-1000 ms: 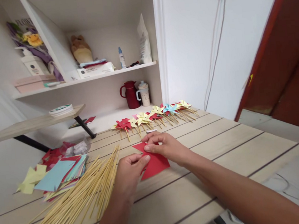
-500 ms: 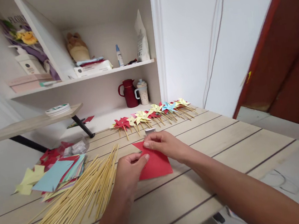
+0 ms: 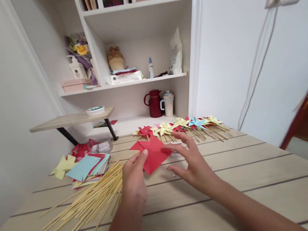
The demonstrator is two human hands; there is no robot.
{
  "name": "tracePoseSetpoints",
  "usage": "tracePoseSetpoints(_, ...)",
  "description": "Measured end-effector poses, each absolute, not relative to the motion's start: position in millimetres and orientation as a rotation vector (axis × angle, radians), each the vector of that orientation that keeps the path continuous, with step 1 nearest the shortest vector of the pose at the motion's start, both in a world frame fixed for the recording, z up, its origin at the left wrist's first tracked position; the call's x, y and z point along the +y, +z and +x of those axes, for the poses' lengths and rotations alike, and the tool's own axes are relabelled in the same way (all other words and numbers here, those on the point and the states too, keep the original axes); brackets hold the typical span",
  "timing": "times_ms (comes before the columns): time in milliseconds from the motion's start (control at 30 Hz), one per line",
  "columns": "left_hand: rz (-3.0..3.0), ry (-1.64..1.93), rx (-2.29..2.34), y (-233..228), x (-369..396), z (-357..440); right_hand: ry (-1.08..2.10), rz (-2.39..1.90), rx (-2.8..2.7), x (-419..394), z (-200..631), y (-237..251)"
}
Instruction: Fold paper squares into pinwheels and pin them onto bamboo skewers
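A piece of red paper (image 3: 154,156) with slit, pointed corners is held above the table by my left hand (image 3: 135,173), thumb on top and fingers beneath. My right hand (image 3: 191,161) hovers at the paper's right side with thumb and fingers spread, holding nothing I can see. Its fingertips are close to the paper's right point; whether they touch it I cannot tell. Behind that hand a small clear container (image 3: 176,153) is partly hidden. Just by the right thumb is a tiny pale speck (image 3: 173,175), too small to name.
Thin wooden sticks (image 3: 96,196) lie in a loose pile at the left. Beyond them are a stack of coloured paper (image 3: 84,167) and a yellow paper pinwheel (image 3: 63,166). Finished pinwheels on sticks (image 3: 182,124) line the back edge. A small raised shelf (image 3: 68,120) stands at the back left.
My right hand has let go of the red paper and opened to its right. The paper is now lifted and turned, its corners apart, in my left hand. The camera view has shifted.
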State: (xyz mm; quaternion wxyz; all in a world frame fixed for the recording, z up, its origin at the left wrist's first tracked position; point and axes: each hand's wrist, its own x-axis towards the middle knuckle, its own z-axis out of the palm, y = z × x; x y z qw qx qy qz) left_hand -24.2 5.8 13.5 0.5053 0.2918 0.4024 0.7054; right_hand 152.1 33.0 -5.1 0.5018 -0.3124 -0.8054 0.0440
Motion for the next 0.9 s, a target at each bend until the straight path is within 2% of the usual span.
tracePoseSetpoints(200, 0.677, 1.631, 0.909, 8.1, 5.0, -19.3, -0.229, -0.719, -1.956, 29.2, 143.8, -9.7)
tracePoseSetpoints(400, 0.703, 1.573, 0.832, 6.6, 1.6, -13.9, -0.318, -0.633, -1.944, 25.4, 139.5, -5.3)
tracePoseSetpoints(567, 0.733, 1.565, 0.879, 7.3, -1.4, -10.0, -0.184, -0.639, -1.909, 23.5, 140.7, -3.4)
tracePoseSetpoints(900, 0.701, 1.602, 0.969, 10.5, -2.9, -7.3, 0.325, -0.759, -1.759, 24.7, 141.8, 0.4)
